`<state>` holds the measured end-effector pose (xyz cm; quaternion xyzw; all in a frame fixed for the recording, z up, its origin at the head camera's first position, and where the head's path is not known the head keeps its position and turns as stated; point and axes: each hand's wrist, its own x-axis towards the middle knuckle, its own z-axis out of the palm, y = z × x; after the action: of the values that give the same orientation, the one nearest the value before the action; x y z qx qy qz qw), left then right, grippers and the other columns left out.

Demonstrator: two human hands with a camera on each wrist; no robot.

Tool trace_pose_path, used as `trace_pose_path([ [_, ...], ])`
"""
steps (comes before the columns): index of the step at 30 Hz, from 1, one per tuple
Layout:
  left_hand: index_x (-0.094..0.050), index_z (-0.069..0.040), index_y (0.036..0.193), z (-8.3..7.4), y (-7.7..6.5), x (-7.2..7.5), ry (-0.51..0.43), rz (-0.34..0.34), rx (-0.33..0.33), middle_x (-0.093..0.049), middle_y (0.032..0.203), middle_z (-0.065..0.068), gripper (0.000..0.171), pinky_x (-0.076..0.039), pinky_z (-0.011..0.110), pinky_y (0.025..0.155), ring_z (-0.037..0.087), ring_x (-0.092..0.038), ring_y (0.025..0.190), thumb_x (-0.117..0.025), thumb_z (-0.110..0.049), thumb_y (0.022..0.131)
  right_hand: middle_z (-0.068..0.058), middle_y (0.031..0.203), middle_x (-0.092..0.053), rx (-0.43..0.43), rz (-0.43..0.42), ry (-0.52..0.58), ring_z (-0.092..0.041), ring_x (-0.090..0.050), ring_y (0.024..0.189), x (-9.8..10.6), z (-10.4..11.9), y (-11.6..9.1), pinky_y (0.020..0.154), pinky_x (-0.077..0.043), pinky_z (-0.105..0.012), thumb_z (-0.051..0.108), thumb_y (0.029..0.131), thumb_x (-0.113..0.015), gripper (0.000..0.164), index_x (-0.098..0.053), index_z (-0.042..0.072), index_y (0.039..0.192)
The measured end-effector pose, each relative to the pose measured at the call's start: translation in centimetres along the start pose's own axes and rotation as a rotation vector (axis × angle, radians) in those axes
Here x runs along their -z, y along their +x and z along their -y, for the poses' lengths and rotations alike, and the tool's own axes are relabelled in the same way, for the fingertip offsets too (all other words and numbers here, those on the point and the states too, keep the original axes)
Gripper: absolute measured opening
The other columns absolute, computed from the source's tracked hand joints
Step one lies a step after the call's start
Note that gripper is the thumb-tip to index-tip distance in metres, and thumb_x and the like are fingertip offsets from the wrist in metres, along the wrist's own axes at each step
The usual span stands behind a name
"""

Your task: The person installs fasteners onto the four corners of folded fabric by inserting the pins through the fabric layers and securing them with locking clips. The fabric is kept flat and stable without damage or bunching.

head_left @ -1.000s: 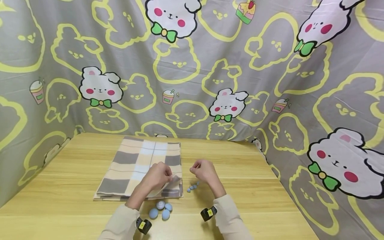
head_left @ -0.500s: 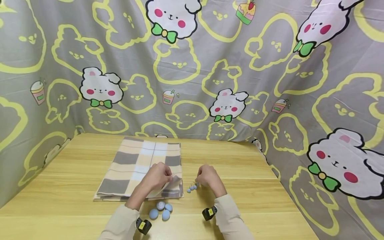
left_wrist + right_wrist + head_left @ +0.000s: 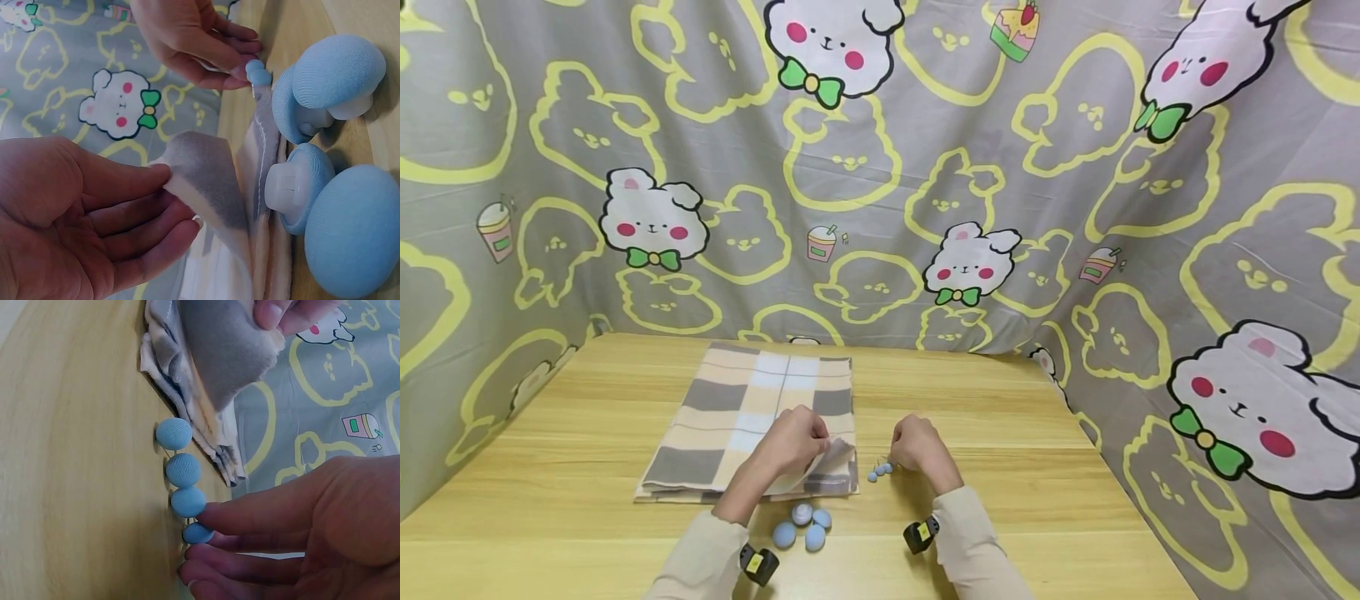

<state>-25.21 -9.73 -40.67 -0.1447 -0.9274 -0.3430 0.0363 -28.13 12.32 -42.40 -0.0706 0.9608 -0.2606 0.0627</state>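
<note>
A folded plaid fleece cloth (image 3: 778,383) lies on the table. My left hand (image 3: 793,437) pinches its near right corner, lifting the top layers away from those beneath, as the left wrist view shows. To the right, several small round blue-headed pins (image 3: 183,470) stand in a row on the wood. My right hand (image 3: 917,442) is at the far end of that row, thumb and fingertips around the last blue-headed pin (image 3: 198,533). In the head view that pin is hidden behind the hand.
Several larger mushroom-shaped blue fabric-covered caps (image 3: 353,231) with white plastic undersides sit in front of the cloth, close to the left forearm. The wooden table (image 3: 1037,500) ends at a patterned grey curtain (image 3: 865,250) behind and on both sides.
My right hand has come down toward me from above the row of pins to its far end, covering the last pin. The left hand keeps its pinch on the cloth corner, nearly still.
</note>
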Motion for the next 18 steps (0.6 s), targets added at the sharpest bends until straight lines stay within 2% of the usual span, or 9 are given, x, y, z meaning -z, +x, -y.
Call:
trace_pose_path([
  [10,-0.075,-0.005,0.077,0.06,-0.05,0.03,-0.001,0.009,0.027,-0.069,0.068,0.001,0.008,-0.049,0.028,0.058,0.012,-0.058,0.059,-0.074,0.000,0.084,-0.004,0.060,-0.057,-0.005,-0.001,0.015,-0.016,-0.051,0.055,-0.11,0.01,-0.07,0.050,-0.040,-0.025,-0.004,0.080,-0.065,0.016,-0.063,0.006,0.068],
  [15,-0.073,-0.005,0.077,-0.03,-0.03,0.17,-0.011,0.001,0.043,-0.068,0.067,0.002,0.009,-0.048,0.029,0.056,0.013,-0.060,0.061,-0.075,0.000,0.083,0.003,0.051,-0.040,0.029,-0.041,0.060,-0.011,-0.036,0.047,-0.11,0.15,0.08,0.046,-0.030,-0.023,-0.004,0.079,-0.059,0.026,-0.051,0.012,0.060],
  [18,-0.071,-0.006,0.076,-0.08,-0.04,0.18,-0.023,0.000,0.046,-0.068,0.067,0.002,0.010,-0.048,0.028,0.055,0.013,-0.061,0.060,-0.075,0.000,0.083,0.005,0.051,-0.038,0.062,-0.056,0.094,-0.010,-0.035,0.047,-0.18,0.31,0.16,0.046,-0.029,-0.023,-0.001,0.079,-0.062,0.029,-0.048,0.013,0.059],
])
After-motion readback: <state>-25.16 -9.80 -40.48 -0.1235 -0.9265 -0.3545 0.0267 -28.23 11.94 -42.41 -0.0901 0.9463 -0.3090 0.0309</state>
